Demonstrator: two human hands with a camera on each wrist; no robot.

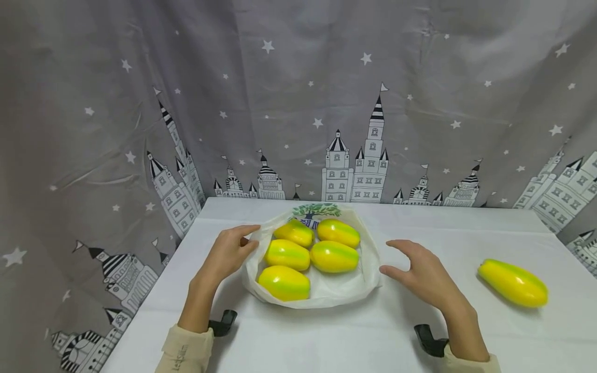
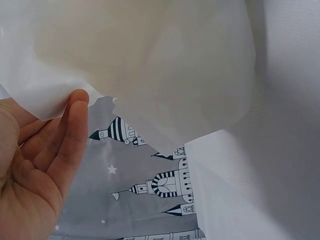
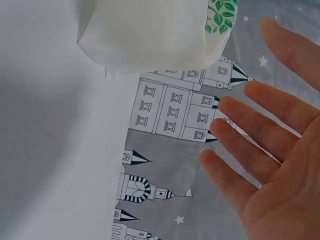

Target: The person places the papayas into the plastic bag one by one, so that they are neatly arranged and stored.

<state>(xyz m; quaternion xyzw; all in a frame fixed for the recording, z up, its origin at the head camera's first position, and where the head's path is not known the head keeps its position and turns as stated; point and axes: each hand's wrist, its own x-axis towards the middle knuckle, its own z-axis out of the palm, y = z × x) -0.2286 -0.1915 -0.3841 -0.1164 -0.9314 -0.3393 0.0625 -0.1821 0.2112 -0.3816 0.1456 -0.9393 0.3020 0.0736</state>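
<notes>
A white plastic bag (image 1: 326,302) lies with its mouth spread wide on the table, several yellow-green papayas (image 1: 334,257) inside it. At the bag's left rim is my left hand (image 1: 228,253); thumb and fingers stand apart in the head view. In the left wrist view its fingertips (image 2: 79,96) meet the edge of the bag (image 2: 190,75). To the right of the bag, my right hand (image 1: 422,272) hovers with thumb and fingers spread, holding nothing. The right wrist view shows its fingers (image 3: 255,125) apart from the bag (image 3: 150,40).
Another papaya (image 1: 513,283) lies on the white tablecloth (image 1: 354,342) at the far right. A grey curtain (image 1: 298,103) printed with castles and stars hangs behind the table and along its left side. Black mounts (image 1: 224,323) sit on both wrists.
</notes>
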